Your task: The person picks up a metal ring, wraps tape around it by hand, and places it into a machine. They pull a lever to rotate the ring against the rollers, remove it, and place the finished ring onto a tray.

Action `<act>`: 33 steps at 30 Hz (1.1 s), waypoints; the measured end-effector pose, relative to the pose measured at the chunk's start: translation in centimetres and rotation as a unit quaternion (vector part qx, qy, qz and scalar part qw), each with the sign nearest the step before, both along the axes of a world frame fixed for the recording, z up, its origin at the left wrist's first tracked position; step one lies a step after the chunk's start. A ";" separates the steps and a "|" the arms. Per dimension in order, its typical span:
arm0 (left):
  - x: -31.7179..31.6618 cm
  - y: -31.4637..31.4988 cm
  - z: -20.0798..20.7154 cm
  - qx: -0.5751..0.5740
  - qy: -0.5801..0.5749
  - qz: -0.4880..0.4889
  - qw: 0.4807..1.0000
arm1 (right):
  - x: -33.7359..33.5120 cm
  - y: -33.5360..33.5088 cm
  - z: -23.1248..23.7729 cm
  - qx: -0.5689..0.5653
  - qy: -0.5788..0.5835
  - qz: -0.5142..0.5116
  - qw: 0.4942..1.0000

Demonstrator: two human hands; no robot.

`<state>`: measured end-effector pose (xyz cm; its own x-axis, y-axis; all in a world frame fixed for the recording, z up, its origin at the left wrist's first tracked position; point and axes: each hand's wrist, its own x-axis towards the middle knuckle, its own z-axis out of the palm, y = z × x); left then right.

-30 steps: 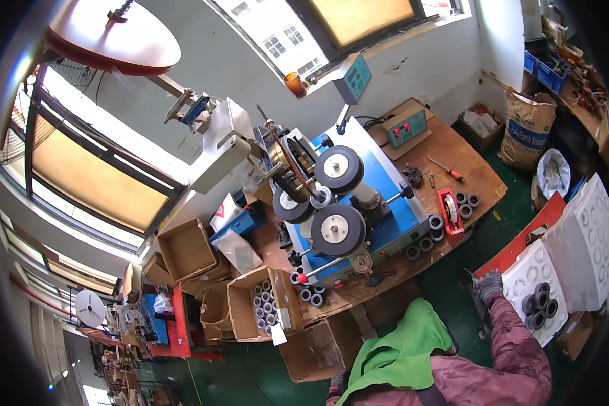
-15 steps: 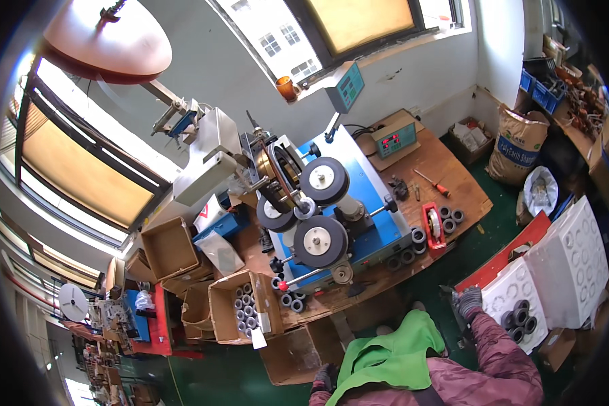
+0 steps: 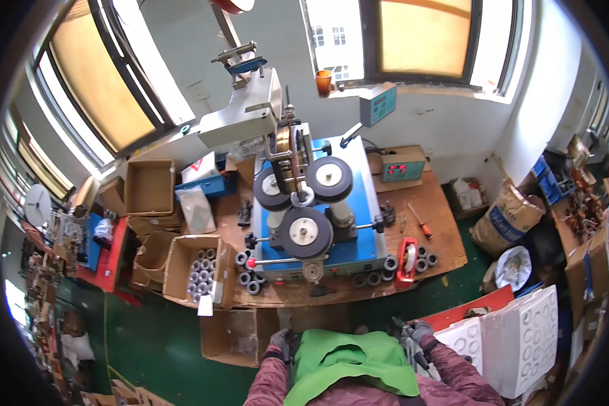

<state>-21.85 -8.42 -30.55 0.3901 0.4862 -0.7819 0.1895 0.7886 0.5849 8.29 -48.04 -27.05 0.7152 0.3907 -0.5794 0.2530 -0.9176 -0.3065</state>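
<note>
At the left, a carton holds many grey rings. To its right and lower, the gloved left hand is beside the person's body; its fingers look bent, but I cannot tell if they hold something. In the middle, one pale ring sits between three dark wheels above the tabletop, and no hand touches it. Farther right, the gloved right hand is near a white moulded sheet; its finger opening and grip are also unclear. I judge this step as positioning the body; reaching the pale ring would call for raising a hand.
</note>
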 end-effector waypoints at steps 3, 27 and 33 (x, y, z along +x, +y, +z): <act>2.7 1.9 -2.1 -0.030 -0.046 -0.033 0.998 | 0.7 -1.0 0.1 0.101 0.005 -0.115 0.988; 10.6 7.3 -6.2 -0.172 -0.096 -0.151 0.969 | -12.5 6.9 1.3 0.058 -0.069 -0.198 0.976; 7.8 10.3 -9.2 -0.230 -0.271 -0.051 0.933 | -9.4 4.1 3.0 0.158 -0.206 -0.210 0.943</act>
